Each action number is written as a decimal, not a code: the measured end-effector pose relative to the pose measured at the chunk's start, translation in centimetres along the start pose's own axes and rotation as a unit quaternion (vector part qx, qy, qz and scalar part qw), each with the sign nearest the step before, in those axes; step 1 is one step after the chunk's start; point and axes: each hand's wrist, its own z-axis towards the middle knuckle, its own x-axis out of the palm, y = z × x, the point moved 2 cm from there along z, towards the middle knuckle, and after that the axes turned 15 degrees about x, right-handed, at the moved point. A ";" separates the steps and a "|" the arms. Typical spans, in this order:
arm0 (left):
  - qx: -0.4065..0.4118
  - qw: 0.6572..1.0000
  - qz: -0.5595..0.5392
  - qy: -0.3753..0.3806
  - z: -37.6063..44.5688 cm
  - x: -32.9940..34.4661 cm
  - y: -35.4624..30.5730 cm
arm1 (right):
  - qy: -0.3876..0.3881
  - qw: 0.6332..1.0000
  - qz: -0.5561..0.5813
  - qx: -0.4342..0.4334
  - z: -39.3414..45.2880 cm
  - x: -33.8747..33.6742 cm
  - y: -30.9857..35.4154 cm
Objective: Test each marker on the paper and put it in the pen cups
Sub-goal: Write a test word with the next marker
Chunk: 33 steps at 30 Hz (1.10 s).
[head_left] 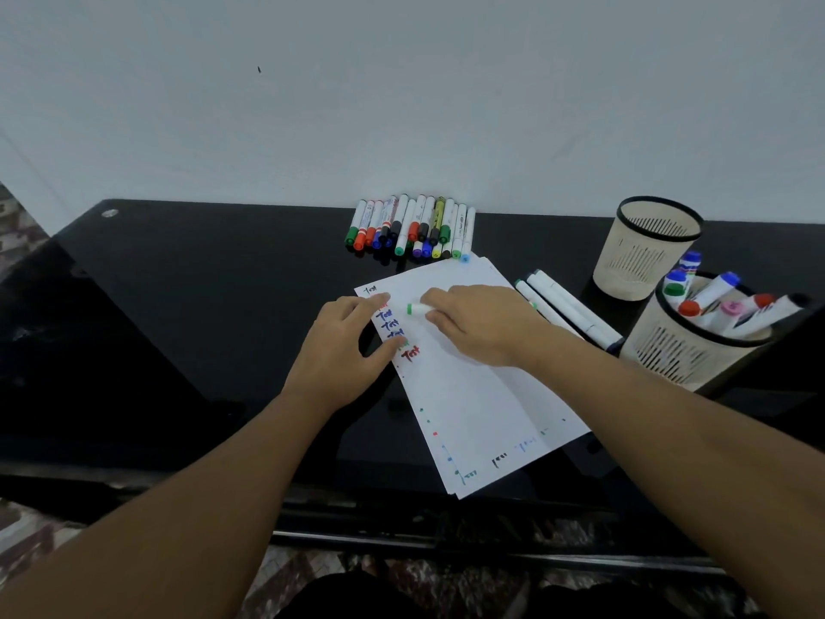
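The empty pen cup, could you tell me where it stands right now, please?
In the head view, the empty pen cup stands at the table's far right by the wall, just behind the marker-filled cup and right of the loose white markers.

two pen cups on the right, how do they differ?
The far cup shows no markers, while the near cup holds several capped ones, with blue, red, green, pink and black ends sticking out. The far cup stands by the wall at the back of the desk; the near cup stands closer to the person, at the right edge of the view. Both are cream, slotted, with a black rim.
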 end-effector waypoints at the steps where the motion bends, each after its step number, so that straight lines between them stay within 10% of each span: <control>1: 0.007 1.000 0.003 0.001 0.0 0.0 -0.1 | -0.010 1.000 -0.023 -0.008 0.0 0.0 0.1; 13: 0.085 0.995 0.040 -0.014 -0.1 0.1 -0.1 | -0.010 0.999 -0.041 -0.001 0.0 0.3 1.9; 22: -0.022 1.000 0.018 0.000 -0.1 0.7 1.2 | 0.079 0.974 0.193 0.091 -1.4 -1.0 0.2; 27: -0.012 1.000 0.014 0.012 0.0 0.7 0.7 | 0.131 0.892 0.407 0.146 -2.7 -1.7 0.0; 33: 0.011 0.999 0.037 0.023 0.1 0.9 1.1 | 0.074 0.908 0.393 0.126 -4.4 -1.0 0.2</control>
